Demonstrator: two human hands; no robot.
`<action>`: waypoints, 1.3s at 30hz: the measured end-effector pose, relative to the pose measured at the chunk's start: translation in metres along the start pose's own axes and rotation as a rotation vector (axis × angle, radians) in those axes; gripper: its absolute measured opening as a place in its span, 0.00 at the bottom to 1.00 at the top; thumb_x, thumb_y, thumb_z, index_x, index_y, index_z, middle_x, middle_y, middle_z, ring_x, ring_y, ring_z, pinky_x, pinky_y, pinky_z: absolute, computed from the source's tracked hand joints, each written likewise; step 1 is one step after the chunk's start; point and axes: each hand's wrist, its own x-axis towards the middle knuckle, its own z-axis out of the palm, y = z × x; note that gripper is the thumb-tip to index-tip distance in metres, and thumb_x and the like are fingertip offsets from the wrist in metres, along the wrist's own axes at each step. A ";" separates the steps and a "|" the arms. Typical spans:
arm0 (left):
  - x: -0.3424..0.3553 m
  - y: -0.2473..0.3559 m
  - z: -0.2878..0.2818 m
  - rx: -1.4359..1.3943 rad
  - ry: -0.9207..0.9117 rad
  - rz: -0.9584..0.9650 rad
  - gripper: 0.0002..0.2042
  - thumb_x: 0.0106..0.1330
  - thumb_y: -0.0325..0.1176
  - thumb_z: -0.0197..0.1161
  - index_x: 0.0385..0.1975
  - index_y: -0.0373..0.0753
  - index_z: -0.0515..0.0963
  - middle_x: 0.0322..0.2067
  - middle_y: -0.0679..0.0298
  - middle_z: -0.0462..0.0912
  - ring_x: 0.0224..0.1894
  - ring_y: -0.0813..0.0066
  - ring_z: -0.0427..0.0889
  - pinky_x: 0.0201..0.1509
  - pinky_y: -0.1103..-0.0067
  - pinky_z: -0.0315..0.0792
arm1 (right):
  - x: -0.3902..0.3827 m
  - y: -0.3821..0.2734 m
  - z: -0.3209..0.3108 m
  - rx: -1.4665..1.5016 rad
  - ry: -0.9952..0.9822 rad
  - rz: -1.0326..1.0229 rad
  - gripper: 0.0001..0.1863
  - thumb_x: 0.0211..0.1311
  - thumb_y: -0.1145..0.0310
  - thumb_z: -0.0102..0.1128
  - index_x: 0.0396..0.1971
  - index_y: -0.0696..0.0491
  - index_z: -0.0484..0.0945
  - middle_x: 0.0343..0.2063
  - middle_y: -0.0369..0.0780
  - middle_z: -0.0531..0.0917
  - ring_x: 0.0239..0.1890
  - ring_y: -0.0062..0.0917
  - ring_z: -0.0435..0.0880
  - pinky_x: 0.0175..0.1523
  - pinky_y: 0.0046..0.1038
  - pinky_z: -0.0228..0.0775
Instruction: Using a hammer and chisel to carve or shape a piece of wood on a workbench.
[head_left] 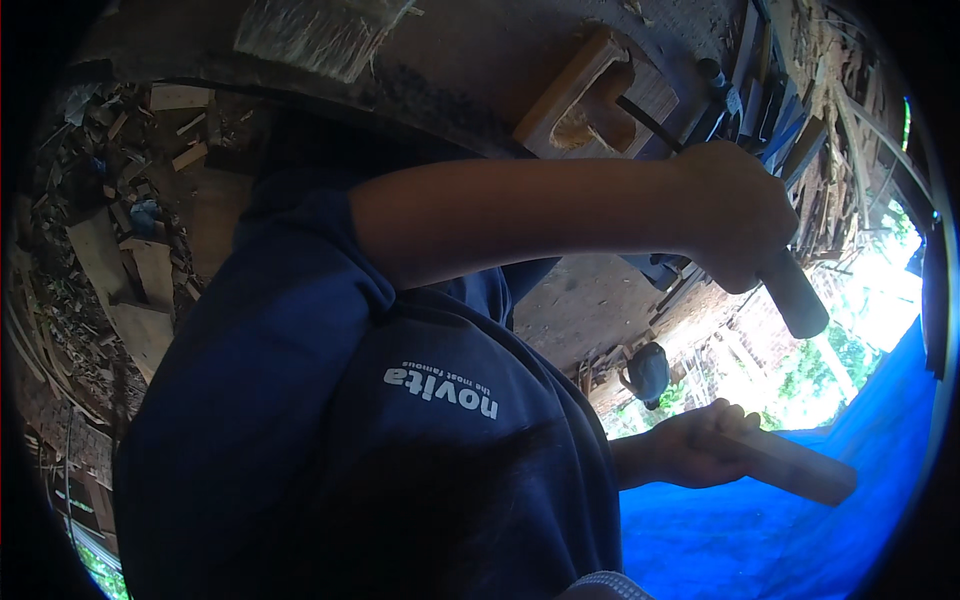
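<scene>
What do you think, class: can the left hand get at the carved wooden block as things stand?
Probably yes: the left hand holds a tool whose dark blade points at the carved wooden block, and nothing visibly obstructs it.

Harsh contrast: daylight pours in at right, the opening (885, 290) blown to white, with glare spilling around it and the blue tarp (740, 540) glowing. Shirt front (400, 510) drops to near-black shadow. Left hand (735, 215) is backlit, underexposed, little detail. Wood scraps (150, 265) at left dim but readable. Wooden bar (800, 470) looks soft, maybe motion blur, can't be sure. Fisheye bends the edges; corners go black.
</scene>
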 end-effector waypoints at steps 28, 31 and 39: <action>0.007 -0.016 0.008 -0.057 0.137 -0.019 0.11 0.47 0.39 0.62 0.28 0.43 0.84 0.23 0.60 0.83 0.29 0.61 0.84 0.32 0.67 0.78 | 0.028 -0.072 -0.008 0.007 0.127 -0.028 0.19 0.70 0.57 0.42 0.43 0.59 0.70 0.31 0.47 0.76 0.26 0.32 0.77 0.27 0.28 0.70; 0.003 -0.022 0.008 -0.061 0.138 -0.070 0.11 0.46 0.38 0.63 0.28 0.44 0.84 0.23 0.60 0.83 0.29 0.61 0.84 0.32 0.67 0.78 | 0.029 -0.064 -0.020 0.007 0.144 0.177 0.22 0.72 0.53 0.38 0.42 0.59 0.69 0.30 0.48 0.77 0.24 0.33 0.77 0.24 0.28 0.70; 0.001 -0.010 0.003 0.053 0.075 -0.022 0.10 0.44 0.38 0.62 0.25 0.42 0.83 0.23 0.60 0.83 0.28 0.62 0.84 0.30 0.68 0.77 | 0.034 -0.046 0.031 -0.115 0.638 0.077 0.23 0.74 0.52 0.33 0.39 0.58 0.68 0.29 0.47 0.76 0.18 0.31 0.74 0.19 0.23 0.65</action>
